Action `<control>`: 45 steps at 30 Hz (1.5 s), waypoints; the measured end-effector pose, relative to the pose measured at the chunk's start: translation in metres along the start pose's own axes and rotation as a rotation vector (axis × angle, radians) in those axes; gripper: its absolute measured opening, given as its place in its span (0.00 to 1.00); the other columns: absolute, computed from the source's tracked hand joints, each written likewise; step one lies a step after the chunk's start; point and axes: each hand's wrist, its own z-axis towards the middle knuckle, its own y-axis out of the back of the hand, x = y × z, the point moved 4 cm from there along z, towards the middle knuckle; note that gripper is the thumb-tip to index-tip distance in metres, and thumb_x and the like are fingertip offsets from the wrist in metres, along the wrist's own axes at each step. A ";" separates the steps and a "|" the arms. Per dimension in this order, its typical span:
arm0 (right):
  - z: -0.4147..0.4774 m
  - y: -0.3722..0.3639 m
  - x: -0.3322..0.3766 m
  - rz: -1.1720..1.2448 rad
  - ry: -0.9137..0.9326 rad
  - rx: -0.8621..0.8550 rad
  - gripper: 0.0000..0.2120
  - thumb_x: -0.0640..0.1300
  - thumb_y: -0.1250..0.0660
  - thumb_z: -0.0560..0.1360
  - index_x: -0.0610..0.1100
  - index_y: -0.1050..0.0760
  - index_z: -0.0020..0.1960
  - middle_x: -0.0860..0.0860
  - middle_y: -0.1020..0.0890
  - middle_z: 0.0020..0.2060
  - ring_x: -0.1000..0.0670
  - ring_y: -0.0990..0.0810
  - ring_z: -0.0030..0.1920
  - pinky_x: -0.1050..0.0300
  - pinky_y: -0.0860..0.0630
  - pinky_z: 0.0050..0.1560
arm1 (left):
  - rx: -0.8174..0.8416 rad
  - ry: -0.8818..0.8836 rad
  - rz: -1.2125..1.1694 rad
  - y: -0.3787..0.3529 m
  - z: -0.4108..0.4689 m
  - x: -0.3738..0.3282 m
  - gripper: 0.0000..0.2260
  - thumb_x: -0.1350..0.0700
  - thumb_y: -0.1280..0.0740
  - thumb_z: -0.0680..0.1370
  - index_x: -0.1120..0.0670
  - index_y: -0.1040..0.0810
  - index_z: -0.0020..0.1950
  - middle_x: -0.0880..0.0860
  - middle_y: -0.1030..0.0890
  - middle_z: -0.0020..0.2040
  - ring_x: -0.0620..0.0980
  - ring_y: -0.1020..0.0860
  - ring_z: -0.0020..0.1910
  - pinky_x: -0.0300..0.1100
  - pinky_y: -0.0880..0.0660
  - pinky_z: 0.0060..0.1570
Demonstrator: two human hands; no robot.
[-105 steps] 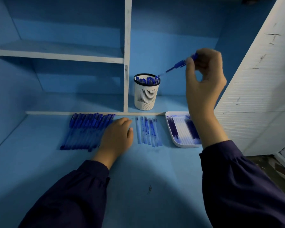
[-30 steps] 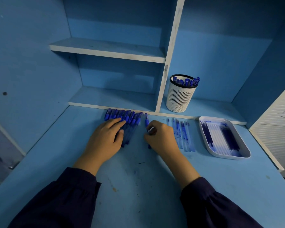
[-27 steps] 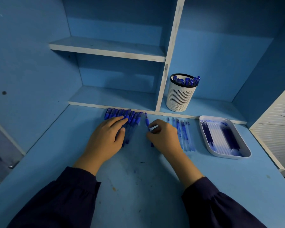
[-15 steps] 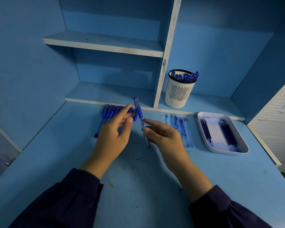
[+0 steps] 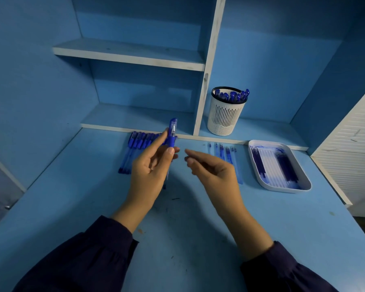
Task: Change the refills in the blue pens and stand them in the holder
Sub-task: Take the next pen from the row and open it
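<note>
My left hand [image 5: 151, 171] holds a blue capped pen [image 5: 172, 131] upright above the desk, pinched between thumb and fingers. The pen's lower tip shows below my palm. My right hand [image 5: 213, 171] hovers just right of it, fingers loosely extended toward the pen, holding nothing. A row of blue pens [image 5: 135, 148] lies on the desk behind my left hand. Several loose refills [image 5: 227, 154] lie behind my right hand. The white slotted holder [image 5: 224, 116] stands on the low shelf with several blue pens in it.
A white tray [image 5: 261, 180] with refills sits on the desk at the right. A vertical divider [image 5: 207, 81] separates the shelf bays just left of the holder. A white slatted panel [image 5: 354, 148] bounds the right side.
My right hand picked one pen from the desk and lifted it. The pen passed to my left hand, and my right hand let go and drew slightly away.
</note>
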 end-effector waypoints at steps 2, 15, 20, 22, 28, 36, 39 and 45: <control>0.004 0.009 0.003 0.012 0.025 -0.073 0.11 0.36 0.31 0.76 0.46 0.18 0.55 0.49 0.14 0.47 0.57 0.18 0.48 0.61 0.22 0.52 | 0.024 0.016 0.024 -0.001 -0.002 0.001 0.18 0.59 0.35 0.80 0.42 0.27 0.66 0.46 0.15 0.50 0.44 0.17 0.43 0.35 0.22 0.46; 0.011 0.016 0.010 -0.036 0.105 -0.082 0.04 0.37 0.31 0.76 0.43 0.19 0.49 0.49 0.16 0.39 0.53 0.18 0.41 0.61 0.23 0.43 | 0.235 -0.006 0.186 -0.011 -0.013 0.011 0.15 0.55 0.32 0.78 0.52 0.21 0.65 0.46 0.16 0.41 0.41 0.28 0.32 0.32 0.30 0.35; 0.011 0.014 0.003 -0.067 0.110 -0.114 0.08 0.34 0.34 0.77 0.46 0.20 0.44 0.51 0.18 0.36 0.53 0.21 0.38 0.58 0.23 0.45 | 0.233 -0.160 0.288 -0.014 -0.012 0.012 0.15 0.56 0.32 0.79 0.50 0.23 0.66 0.54 0.28 0.32 0.45 0.34 0.31 0.37 0.34 0.31; 0.011 0.015 0.001 -0.056 0.106 -0.124 0.09 0.33 0.34 0.77 0.46 0.20 0.44 0.52 0.19 0.36 0.53 0.22 0.38 0.58 0.23 0.46 | 0.242 -0.206 0.311 -0.015 -0.012 0.012 0.16 0.58 0.33 0.79 0.51 0.24 0.67 0.55 0.31 0.31 0.44 0.35 0.30 0.36 0.36 0.31; 0.010 0.013 -0.001 -0.010 0.091 -0.121 0.09 0.32 0.36 0.78 0.43 0.21 0.46 0.49 0.19 0.39 0.54 0.22 0.40 0.63 0.24 0.46 | 0.266 -0.221 0.315 -0.016 -0.010 0.013 0.16 0.60 0.34 0.80 0.52 0.25 0.67 0.58 0.29 0.31 0.46 0.34 0.29 0.35 0.35 0.30; 0.014 0.017 -0.001 0.007 0.104 -0.095 0.10 0.30 0.38 0.78 0.42 0.21 0.47 0.47 0.19 0.39 0.53 0.22 0.40 0.62 0.25 0.46 | 0.310 -0.197 0.288 -0.017 -0.011 0.014 0.16 0.61 0.35 0.80 0.51 0.25 0.68 0.52 0.34 0.29 0.42 0.38 0.29 0.32 0.38 0.30; 0.017 0.020 0.002 0.002 0.109 -0.083 0.10 0.32 0.38 0.78 0.42 0.21 0.48 0.43 0.19 0.41 0.51 0.23 0.40 0.60 0.24 0.47 | 0.333 -0.205 0.298 -0.019 -0.013 0.014 0.17 0.59 0.36 0.80 0.47 0.26 0.69 0.51 0.35 0.30 0.42 0.38 0.29 0.33 0.38 0.30; 0.025 0.026 0.009 0.145 0.050 -0.120 0.06 0.35 0.34 0.77 0.40 0.19 0.51 0.47 0.17 0.38 0.53 0.21 0.38 0.61 0.23 0.43 | 0.242 -0.196 0.346 -0.016 -0.013 0.014 0.16 0.52 0.36 0.81 0.42 0.27 0.68 0.57 0.23 0.37 0.52 0.29 0.31 0.48 0.29 0.31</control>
